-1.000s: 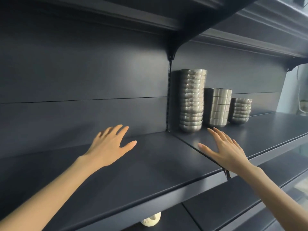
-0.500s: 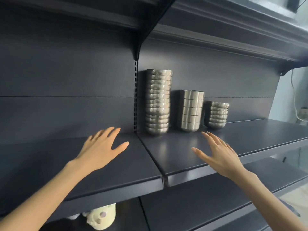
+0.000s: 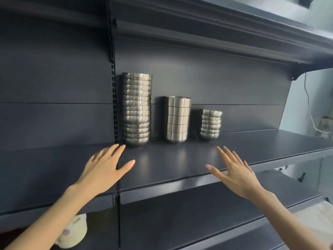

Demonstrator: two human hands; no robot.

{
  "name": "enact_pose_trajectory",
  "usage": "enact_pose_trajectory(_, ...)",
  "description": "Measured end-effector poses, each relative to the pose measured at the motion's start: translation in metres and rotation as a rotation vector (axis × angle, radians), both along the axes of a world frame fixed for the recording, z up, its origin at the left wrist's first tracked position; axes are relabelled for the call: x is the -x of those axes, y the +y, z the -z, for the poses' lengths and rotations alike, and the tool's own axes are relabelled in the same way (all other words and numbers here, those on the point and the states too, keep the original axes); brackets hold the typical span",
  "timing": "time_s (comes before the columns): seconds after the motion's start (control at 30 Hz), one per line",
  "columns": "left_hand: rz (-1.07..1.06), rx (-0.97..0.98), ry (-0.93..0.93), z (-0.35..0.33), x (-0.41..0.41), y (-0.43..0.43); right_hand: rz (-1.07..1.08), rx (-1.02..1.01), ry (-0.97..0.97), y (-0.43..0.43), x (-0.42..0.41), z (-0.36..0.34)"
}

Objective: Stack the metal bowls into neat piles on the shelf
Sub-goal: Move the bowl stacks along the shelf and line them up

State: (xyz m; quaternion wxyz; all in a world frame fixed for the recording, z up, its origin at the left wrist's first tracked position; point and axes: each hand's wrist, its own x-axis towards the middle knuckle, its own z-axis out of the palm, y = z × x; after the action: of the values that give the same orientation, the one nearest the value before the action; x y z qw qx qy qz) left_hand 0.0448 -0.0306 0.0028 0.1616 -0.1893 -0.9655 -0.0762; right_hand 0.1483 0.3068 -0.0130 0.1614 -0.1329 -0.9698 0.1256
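On the dark shelf (image 3: 252,154), bowls stand at twelve o'clock in a tall pile (image 3: 137,109), middle pile (image 3: 178,120) and short pile (image 3: 210,125), probably sorted by shape. The left hand (image 3: 102,171) at seven and right hand (image 3: 237,175) at five hover empty, fingers straight and spread.

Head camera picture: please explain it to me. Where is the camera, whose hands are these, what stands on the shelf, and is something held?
No machine here: a person wears one camera on the head, looking forward and down, so you see their own arms. The left hand and the right hand are open, fingers straight, holding nothing, over the dark grey metal shelf. At its back stand three piles of shiny metal bowls: a tall pile of rounded bowls, a middle pile of straight-sided bowls, and a low pile of small rounded bowls.
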Motion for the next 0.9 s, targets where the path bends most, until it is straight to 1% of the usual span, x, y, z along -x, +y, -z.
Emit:
enact_pose_trajectory(0.27, 0.014, 0.002, 0.057, -0.010, 0.044, 0.060, 0.026, 0.003, 0.025, 0.055, 0.042, 0.004)
enact_pose_trajectory(0.4, 0.024, -0.012, 0.056, -0.013, 0.070, 0.082, 0.021, 0.004, 0.019, 0.079, 0.074, -0.002)
enact_pose_trajectory(0.5, 0.032, -0.006, 0.065, -0.012, 0.090, 0.096, 0.001, 0.002, 0.061, 0.090, 0.101, -0.006)
enact_pose_trajectory(0.67, 0.061, -0.048, 0.051, -0.006, 0.114, 0.123, -0.118, 0.042, 0.111, 0.089, 0.145, -0.008)
enact_pose_trajectory(0.9, 0.062, -0.106, 0.128, -0.027, 0.143, 0.163, -0.313, 0.105, 0.222, 0.091, 0.212, -0.027)
